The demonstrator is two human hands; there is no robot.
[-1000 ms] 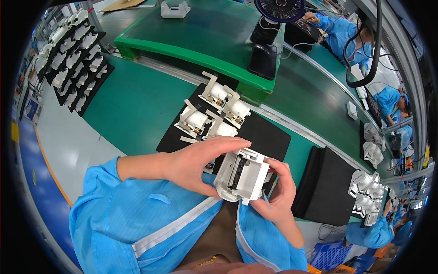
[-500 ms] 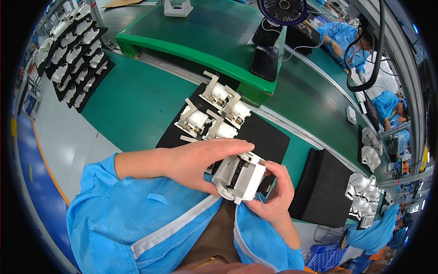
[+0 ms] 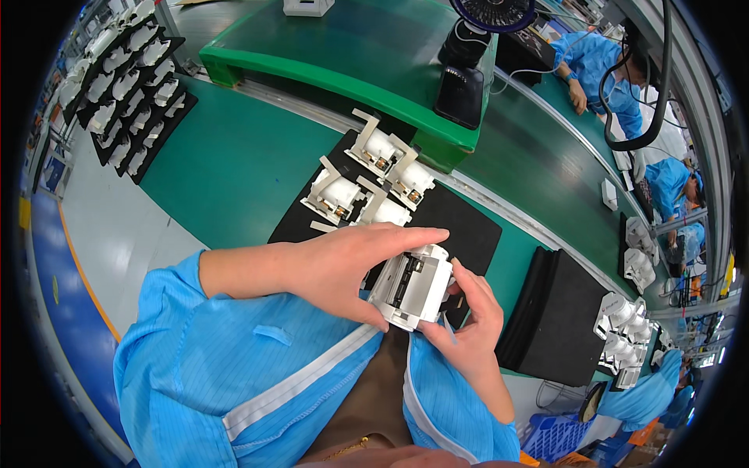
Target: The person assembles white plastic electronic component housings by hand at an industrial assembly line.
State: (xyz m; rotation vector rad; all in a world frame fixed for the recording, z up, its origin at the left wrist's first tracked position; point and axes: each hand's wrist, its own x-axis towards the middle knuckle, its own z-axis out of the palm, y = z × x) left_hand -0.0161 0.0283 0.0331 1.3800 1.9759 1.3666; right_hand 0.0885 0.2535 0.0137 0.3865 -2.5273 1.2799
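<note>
Between my two hands is a white plastic housing, its hollow side facing up, with a dark strip and small metal pieces inside. My left hand wraps its left side, the thumb at the near corner and the fingers over the far edge. On the right edge, the fingers and thumb of my right hand grip it. Just beyond, several similar white parts with beige arms and copper-coloured bits lie on a black foam mat. My left hand covers part of that group.
A green raised platform holds a black phone and a small fan. Stacked black trays of white parts stand far left. Folded black mats and more white parts lie right. Co-workers in blue sit along the line.
The housing has tilted slightly in my hands, showing more of its hollow inside. Both hands keep hold of it and have shifted a little; the whole view has moved slightly.
</note>
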